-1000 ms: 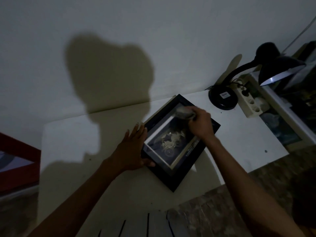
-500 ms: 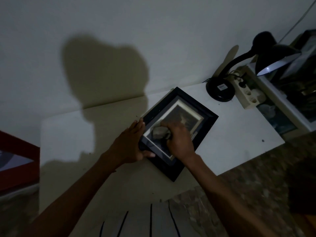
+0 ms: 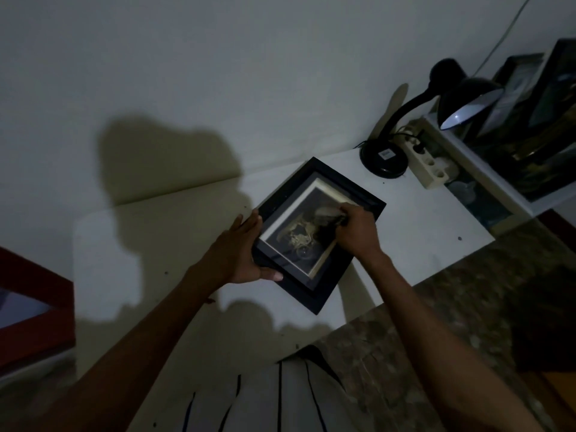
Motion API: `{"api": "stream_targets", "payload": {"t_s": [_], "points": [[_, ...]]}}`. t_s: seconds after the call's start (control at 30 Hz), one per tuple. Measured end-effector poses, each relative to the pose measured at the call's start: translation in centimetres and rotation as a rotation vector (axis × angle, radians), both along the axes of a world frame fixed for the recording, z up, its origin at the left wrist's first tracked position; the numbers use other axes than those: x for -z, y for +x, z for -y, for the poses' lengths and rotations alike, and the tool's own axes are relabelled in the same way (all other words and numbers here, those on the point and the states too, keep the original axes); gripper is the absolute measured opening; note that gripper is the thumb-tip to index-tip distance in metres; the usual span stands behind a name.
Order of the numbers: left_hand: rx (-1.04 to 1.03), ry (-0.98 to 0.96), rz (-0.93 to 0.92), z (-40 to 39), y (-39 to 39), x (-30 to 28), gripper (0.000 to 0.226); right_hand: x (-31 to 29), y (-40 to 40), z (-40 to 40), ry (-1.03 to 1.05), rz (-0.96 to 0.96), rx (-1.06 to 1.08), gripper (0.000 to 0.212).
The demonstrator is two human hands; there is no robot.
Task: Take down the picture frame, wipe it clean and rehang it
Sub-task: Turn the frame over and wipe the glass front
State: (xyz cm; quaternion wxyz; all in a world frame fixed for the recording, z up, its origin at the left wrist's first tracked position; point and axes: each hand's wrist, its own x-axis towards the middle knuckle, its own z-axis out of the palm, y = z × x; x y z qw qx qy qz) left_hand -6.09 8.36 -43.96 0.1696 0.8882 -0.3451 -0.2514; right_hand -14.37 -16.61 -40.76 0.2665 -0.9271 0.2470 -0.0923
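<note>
A black picture frame (image 3: 321, 179) with a pale mat and a dark picture lies flat and turned diagonally on the white table (image 3: 156, 244). My left hand (image 3: 237, 254) steadies the frame's left edge, fingers straight along the side and the thumb laid over the lower border. My right hand (image 3: 355, 229) grips a small bunched grey cloth (image 3: 327, 212) and presses it on the glass at the frame's upper right part. The hand hides part of the cloth.
A black gooseneck desk lamp (image 3: 455, 98), lit, stands at the table's back right beside a white power strip (image 3: 430, 166). A shelf with dark framed items (image 3: 536, 120) is at the far right. A red box (image 3: 34, 307) sits at the left. The wall rises behind the table.
My right hand has slid the cloth from the lower left of the glass back to the upper right. My left hand stays on the frame's left edge.
</note>
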Motion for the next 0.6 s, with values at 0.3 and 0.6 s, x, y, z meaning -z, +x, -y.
{"api": "stream_targets", "payload": {"t_s": [0.3, 0.6], "points": [[-0.013, 0.03, 0.02, 0.3, 0.4, 0.3, 0.147, 2.3, -3.4, -8.6, -0.172, 0.002, -0.186, 0.055], [0.011, 0.018, 0.023, 0.2, 0.4, 0.2, 0.154, 0.0, -3.2, -5.3, 0.198, 0.146, -0.135, 0.052]]}}
